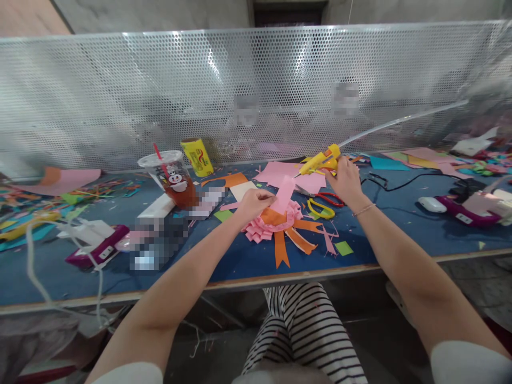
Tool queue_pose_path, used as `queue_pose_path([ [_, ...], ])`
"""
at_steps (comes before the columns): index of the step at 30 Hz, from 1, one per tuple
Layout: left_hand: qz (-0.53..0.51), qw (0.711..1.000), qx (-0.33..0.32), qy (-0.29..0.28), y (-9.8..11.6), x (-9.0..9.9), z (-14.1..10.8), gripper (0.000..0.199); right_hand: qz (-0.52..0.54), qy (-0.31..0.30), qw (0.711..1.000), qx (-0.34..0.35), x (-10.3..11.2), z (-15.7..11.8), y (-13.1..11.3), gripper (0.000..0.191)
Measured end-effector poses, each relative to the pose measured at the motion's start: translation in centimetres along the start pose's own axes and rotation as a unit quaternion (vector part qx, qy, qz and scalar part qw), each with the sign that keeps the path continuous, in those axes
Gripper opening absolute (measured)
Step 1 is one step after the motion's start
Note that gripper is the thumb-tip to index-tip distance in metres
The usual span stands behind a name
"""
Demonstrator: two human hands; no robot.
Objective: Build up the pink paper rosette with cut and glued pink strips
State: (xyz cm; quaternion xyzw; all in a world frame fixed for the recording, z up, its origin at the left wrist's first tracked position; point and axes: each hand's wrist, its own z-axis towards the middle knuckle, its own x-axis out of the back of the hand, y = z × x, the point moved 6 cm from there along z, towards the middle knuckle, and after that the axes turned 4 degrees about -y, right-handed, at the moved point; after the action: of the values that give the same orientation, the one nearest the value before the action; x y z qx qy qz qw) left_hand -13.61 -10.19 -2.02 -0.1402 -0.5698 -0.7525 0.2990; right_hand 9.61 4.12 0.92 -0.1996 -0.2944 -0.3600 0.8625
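My right hand (346, 180) is wrapped round a yellow hot glue gun (321, 160) with a long clear glue stick out of its back. The nozzle points left, at the top end of a pink paper strip (285, 195). Pinched at its left edge, that strip is in the closed fingers of my left hand (258, 204). Below the strip lies a paper rosette (259, 230) with pleated pink edging, an orange middle and orange ribbon tails (281, 249). Whether the strip touches the rosette I cannot tell.
Scissors with yellow handles (321, 208) and red-handled scissors (333, 199) lie right of the rosette. A drink cup (171, 180) with a red straw and a yellow packet (197, 157) stand at back left. Purple power strips (98, 248) with cables sit on both sides. Perforated metal screen (280, 80) stands behind.
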Motion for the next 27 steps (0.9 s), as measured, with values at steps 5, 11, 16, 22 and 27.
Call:
queue_pose_path([
  [5,-0.017,1.0,-0.01,0.003,0.0,0.17,0.05,0.025,0.012,0.005,1.0,-0.002,-0.05,0.09,0.46,0.037],
  [11,-0.034,0.999,-0.017,0.003,-0.01,0.14,0.12,0.025,0.015,0.013,1.0,-0.002,0.03,0.09,0.71,0.039],
  [16,-0.035,0.999,-0.02,0.001,0.32,0.12,0.04,0.024,0.01,0.021,1.0,0.0,-0.23,0.1,0.65,0.044],
  [22,-0.019,0.999,-0.027,0.0,0.79,0.24,-0.09,0.023,-0.003,0.029,1.0,0.003,-0.58,0.04,0.46,0.057],
  [27,-0.011,1.0,-0.027,0.001,0.63,0.31,-0.04,0.025,0.001,0.025,1.0,0.004,-0.46,-0.04,0.29,0.064],
])
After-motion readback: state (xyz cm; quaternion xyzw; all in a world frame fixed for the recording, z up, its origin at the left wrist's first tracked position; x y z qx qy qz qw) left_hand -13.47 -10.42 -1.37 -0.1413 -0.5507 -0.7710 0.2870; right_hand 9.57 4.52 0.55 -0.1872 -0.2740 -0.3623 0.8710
